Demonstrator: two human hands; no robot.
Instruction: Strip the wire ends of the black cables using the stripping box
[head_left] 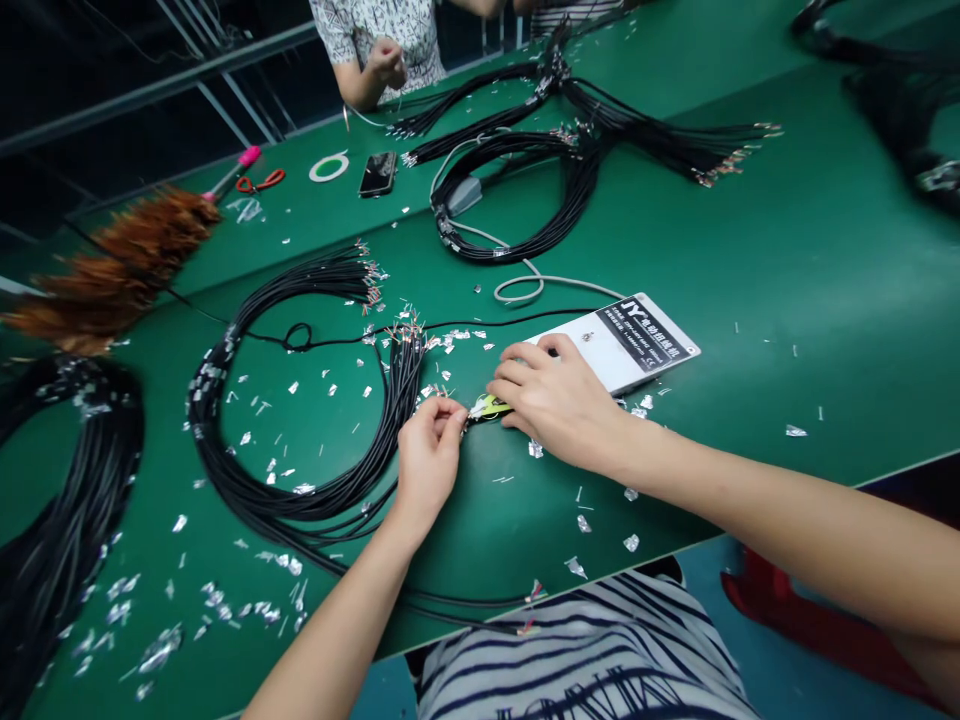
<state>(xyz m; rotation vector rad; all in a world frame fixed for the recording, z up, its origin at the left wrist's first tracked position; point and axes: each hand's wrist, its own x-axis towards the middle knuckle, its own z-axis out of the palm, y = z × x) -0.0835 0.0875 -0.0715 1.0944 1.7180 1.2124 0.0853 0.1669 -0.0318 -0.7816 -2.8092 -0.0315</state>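
Observation:
My left hand (427,455) is pinched shut on the end of a black cable from the looped black cable bundle (292,470) lying on the green table (750,330). My right hand (555,400) is closed around a small yellow-green handled tool (489,406), whose tip meets the cable end held by my left fingers. Both hands rest low on the table surface, just in front of a flat white machine plate (630,345) with a black label.
Silver foil scraps litter the table. More black cable bundles (570,150) lie at the back and far left (60,510). A feather duster (120,265), red scissors (259,182), tape roll (328,166) and phone (377,173) lie at the back. Another person's hand (386,60) works opposite.

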